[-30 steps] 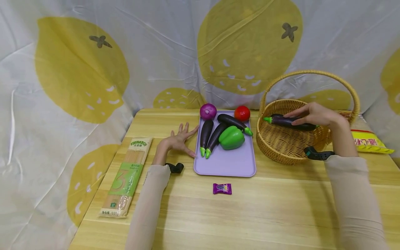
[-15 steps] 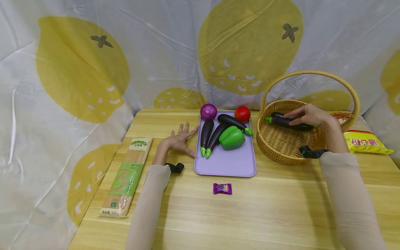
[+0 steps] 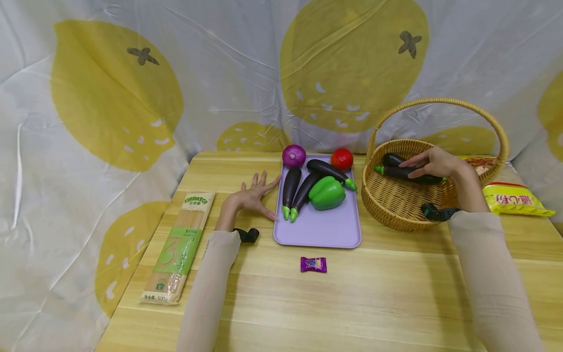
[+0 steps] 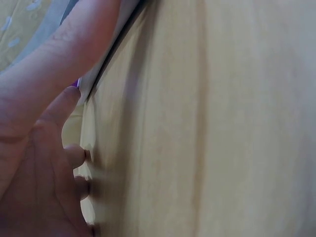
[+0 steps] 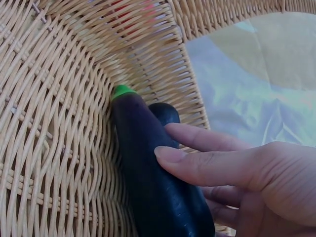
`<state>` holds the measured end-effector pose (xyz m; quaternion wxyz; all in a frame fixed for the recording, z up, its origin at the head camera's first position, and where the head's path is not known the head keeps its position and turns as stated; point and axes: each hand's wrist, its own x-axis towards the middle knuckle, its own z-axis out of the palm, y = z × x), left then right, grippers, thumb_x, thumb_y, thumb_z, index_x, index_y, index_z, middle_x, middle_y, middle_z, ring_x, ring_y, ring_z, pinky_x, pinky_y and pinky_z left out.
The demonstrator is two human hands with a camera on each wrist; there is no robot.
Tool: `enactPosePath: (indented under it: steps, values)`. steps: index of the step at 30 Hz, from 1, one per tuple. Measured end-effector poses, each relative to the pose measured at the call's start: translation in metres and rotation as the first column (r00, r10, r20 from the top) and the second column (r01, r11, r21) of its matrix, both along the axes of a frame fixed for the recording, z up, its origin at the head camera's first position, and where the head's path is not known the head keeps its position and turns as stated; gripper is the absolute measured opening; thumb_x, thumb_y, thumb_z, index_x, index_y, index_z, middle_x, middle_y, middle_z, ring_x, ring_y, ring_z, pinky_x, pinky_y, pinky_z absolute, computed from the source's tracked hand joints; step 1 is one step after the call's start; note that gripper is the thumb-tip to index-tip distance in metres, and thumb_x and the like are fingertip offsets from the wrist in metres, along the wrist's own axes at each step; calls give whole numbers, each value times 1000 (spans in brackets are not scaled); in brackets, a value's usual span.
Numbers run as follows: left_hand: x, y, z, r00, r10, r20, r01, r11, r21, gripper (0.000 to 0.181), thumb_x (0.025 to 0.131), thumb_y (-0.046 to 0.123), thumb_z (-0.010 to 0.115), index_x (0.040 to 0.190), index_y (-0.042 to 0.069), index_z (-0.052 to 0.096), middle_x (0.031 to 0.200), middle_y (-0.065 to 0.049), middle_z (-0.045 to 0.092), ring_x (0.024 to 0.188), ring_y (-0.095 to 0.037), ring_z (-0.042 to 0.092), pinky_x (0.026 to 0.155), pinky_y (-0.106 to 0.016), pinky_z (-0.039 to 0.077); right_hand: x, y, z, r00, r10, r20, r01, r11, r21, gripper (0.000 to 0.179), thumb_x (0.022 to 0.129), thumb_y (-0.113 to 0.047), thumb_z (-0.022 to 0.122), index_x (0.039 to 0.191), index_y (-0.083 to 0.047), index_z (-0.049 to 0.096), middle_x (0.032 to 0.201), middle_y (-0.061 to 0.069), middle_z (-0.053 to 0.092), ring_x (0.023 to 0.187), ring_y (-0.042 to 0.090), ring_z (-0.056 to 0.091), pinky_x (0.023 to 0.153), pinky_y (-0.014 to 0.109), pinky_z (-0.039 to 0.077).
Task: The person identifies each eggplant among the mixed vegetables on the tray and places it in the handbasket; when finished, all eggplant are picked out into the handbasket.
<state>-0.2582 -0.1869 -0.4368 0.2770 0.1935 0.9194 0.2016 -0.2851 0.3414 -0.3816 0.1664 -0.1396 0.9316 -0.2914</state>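
My right hand (image 3: 440,162) reaches into the wicker basket (image 3: 380,209) and pinches an eggplant (image 5: 148,163) with a green stem end. A second eggplant (image 3: 393,159) lies just behind it against the basket wall, partly hidden. In the right wrist view, the thumb is on the near side of the first eggplant. On the left, my left hand (image 3: 251,199) has its fingers spread on the table, with thumb and index fingertip at the edge of the lilac tray (image 3: 323,233). That tray bears several eggplants (image 3: 290,190), a green bell pepper (image 3: 327,193), a purple onion (image 3: 293,156) and a tomato (image 3: 341,159).
A pack of spaghetti (image 3: 178,249) lies at the left of the wooden table (image 3: 352,303). In front of the tray is a small purple wrapped candy (image 3: 313,264). A yellow-banded food bag (image 3: 516,198) lies beside the basket. The basket's handle (image 3: 440,101) arches high above it.
My right hand has shifted slightly left and lowered the eggplant a little toward the near side, showing more of the eggplant behind. My left hand stays put.
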Motion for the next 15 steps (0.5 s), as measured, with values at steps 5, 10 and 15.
enactPosePath:
  steps: [5,10,15]
  values:
    - [0,0,-1,1000,0,4,0,1000,0,127,79,47,88,167,34,-3,169,-17,-30,155,-40,-34,120,-71,-21,-2,0,-2,1000,-16,-2,16,1000,6,39,90,-11,80,127,0,72,139,35,60,124,50,59,73,18,51]
    - [0,1,-1,1000,-1,1,1,1000,-2,128,79,47,89,167,33,-3,169,-17,-30,155,-40,-33,120,-71,-20,-3,0,-5,999,-49,12,49,999,1,39,88,-10,82,124,0,74,138,35,60,124,51,59,83,32,61]
    - [0,0,0,1000,0,-1,0,1000,0,128,79,47,89,167,33,-3,169,-18,-30,155,-40,-33,121,-71,-20,-3,0,-8,996,-84,42,85,996,-18,39,85,-7,84,122,0,75,138,37,59,124,51,59,94,54,58]
